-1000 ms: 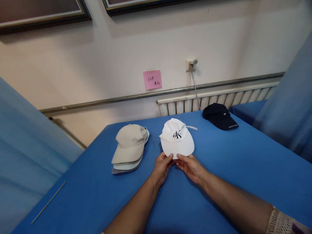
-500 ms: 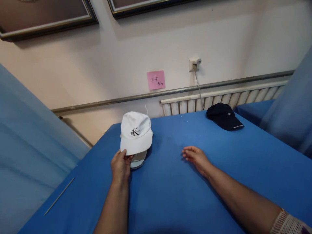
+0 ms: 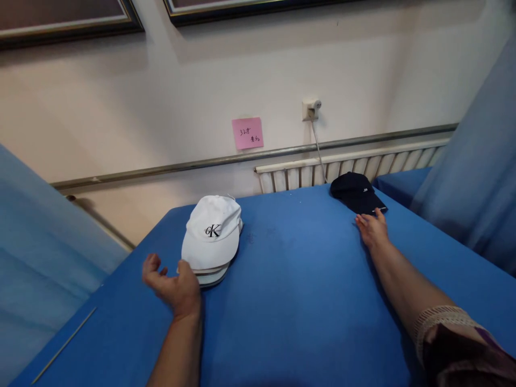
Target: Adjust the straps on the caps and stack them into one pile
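A white cap (image 3: 212, 235) with a black logo lies on top of a stack of caps (image 3: 209, 275) at the left of the blue table (image 3: 298, 290). My left hand (image 3: 171, 285) hovers just in front of the stack's brims, palm up, fingers loosely spread, holding nothing. My right hand (image 3: 373, 228) is stretched out to the far right, fingers extended, its fingertips at the brim of a dark navy cap (image 3: 357, 192) that lies near the table's back edge.
A radiator (image 3: 346, 166) and a rail run along the wall behind the table. A pink note (image 3: 247, 133) and a socket with a cable (image 3: 310, 110) are on the wall. Blue cloth-covered surfaces (image 3: 475, 161) flank both sides.
The white cap went from both hands at the table's middle onto the stack at left. My left hand let go of it. My right hand reached right to the navy cap.
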The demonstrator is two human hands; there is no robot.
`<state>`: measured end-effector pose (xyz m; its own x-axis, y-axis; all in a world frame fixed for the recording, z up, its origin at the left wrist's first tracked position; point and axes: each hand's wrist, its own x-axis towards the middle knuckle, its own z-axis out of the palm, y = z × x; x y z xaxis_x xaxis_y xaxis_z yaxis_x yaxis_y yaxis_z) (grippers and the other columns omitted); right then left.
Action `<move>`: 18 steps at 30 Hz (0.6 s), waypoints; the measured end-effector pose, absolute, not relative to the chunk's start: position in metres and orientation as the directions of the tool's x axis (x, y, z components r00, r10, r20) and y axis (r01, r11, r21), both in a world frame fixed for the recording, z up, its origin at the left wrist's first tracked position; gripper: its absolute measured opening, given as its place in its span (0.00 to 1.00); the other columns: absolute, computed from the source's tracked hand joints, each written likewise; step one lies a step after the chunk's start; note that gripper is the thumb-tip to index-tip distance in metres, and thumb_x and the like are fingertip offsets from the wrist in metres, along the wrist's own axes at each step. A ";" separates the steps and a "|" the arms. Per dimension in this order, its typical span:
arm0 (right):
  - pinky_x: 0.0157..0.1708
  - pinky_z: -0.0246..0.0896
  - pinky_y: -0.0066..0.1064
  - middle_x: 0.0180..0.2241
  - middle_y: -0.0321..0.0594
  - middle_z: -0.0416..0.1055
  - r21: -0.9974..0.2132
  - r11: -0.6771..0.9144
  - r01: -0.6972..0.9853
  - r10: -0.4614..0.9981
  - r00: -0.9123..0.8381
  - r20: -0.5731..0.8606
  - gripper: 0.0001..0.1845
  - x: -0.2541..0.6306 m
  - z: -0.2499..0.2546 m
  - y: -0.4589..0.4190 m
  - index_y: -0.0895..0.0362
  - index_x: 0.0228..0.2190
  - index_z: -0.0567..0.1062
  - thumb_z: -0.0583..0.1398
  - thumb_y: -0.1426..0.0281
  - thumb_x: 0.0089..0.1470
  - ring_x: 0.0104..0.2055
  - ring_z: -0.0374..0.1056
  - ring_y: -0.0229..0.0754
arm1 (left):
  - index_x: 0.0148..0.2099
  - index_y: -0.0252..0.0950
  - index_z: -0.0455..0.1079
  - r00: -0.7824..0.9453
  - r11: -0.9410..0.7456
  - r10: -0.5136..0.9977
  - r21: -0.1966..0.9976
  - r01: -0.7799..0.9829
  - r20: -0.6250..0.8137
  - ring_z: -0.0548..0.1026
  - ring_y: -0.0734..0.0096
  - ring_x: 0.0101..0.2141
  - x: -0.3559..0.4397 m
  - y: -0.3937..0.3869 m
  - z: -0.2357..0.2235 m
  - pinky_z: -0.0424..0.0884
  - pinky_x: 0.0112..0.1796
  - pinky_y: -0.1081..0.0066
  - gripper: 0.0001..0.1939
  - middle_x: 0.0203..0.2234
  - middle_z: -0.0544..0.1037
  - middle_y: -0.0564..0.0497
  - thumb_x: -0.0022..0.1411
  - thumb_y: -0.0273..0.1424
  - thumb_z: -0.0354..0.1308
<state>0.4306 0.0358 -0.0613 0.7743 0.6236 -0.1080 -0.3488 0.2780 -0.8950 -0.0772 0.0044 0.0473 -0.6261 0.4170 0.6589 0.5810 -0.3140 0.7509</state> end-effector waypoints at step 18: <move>0.16 0.52 0.21 0.17 0.29 0.61 -0.881 0.147 -0.449 0.838 0.530 -0.130 0.11 0.421 -0.049 0.008 0.60 0.28 0.76 0.63 0.77 0.36 0.15 0.51 0.26 | 0.47 0.36 0.67 0.040 -0.181 0.983 0.959 0.218 0.177 0.71 0.58 0.51 0.032 -0.003 0.000 0.66 0.52 0.56 0.15 0.53 0.69 0.40 0.58 0.33 0.57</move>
